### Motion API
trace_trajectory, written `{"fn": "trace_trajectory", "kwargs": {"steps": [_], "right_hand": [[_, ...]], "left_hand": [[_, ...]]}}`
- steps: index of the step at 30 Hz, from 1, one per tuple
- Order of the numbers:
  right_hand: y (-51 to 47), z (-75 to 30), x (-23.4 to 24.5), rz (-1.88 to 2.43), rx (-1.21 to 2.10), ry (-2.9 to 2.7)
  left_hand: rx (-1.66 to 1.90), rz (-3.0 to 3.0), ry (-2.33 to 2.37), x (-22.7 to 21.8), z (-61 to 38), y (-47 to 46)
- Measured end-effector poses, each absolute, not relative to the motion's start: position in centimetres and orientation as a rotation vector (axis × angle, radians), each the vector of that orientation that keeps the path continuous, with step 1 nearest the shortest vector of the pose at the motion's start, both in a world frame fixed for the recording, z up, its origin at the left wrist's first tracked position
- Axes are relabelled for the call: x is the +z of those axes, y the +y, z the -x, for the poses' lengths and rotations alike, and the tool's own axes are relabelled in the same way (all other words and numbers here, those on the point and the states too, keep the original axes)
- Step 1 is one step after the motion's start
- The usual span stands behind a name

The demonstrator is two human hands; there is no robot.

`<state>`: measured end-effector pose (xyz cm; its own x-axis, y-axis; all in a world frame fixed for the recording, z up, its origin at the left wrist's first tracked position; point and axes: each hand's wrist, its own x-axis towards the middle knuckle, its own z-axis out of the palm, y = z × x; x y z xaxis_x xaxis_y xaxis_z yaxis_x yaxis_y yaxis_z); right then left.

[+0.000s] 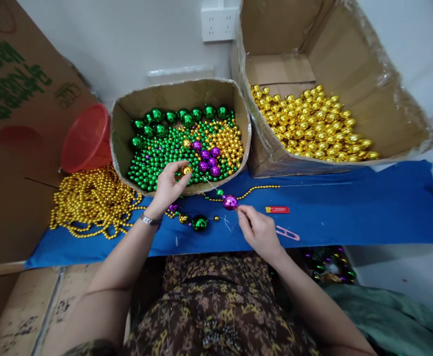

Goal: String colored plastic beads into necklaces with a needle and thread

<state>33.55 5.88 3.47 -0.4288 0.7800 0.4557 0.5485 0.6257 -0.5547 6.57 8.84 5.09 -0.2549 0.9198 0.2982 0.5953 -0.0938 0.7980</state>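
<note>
Two hands string shiny beads at a blue-covered desk (244,232), the work seemingly part done.
Nearest, the right hand's (260,233) fingers pinch the edge of a large purple ball (230,202); a small green bead (220,192) beside it looks threaded. Farther off, the left hand's (167,186) fingers hold a gold bead (187,170), seemingly unthreaded, by a carton (181,89) where many loose beads (151,163) remain.

Soft, cool indoor light falls evenly on a blue surface (379,212), striking glints from gold beads (309,123) and a purple bead (230,202), with shade below the front edge. Wide-angle distortion stretches a cardboard box (361,84) at right; detail softens toward the frame's edges.
</note>
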Motion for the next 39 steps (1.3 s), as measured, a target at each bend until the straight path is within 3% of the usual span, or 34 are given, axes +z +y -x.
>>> {"fn": "trace_trajectory", "kwargs": {"steps": [5,13,21,28,39], "right_hand": [[6.3,-33.5,3.7,1.040,0.424,-2.121],[6.8,-31.5,5.0,0.964,0.439,-2.093],[5.9,-30.6,3.8,0.971,0.502,-2.149],[5.7,-34.5,4.3,0.940,0.621,-2.237],[6.3,-35.4,4.4,0.865,0.523,-2.230]], "left_hand": [[1.351,-1.770,1.914,5.4,-6.8,8.2],[1.433,-0.897,1.057,7.5,-12.1,6.3],[1.681,-0.490,0.950,6.3,-18.6,5.9],[1.854,-0.536,1.116,7.7,-12.8,8.5],[1.475,-1.032,1.247,6.9,-11.0,7.1]]}}
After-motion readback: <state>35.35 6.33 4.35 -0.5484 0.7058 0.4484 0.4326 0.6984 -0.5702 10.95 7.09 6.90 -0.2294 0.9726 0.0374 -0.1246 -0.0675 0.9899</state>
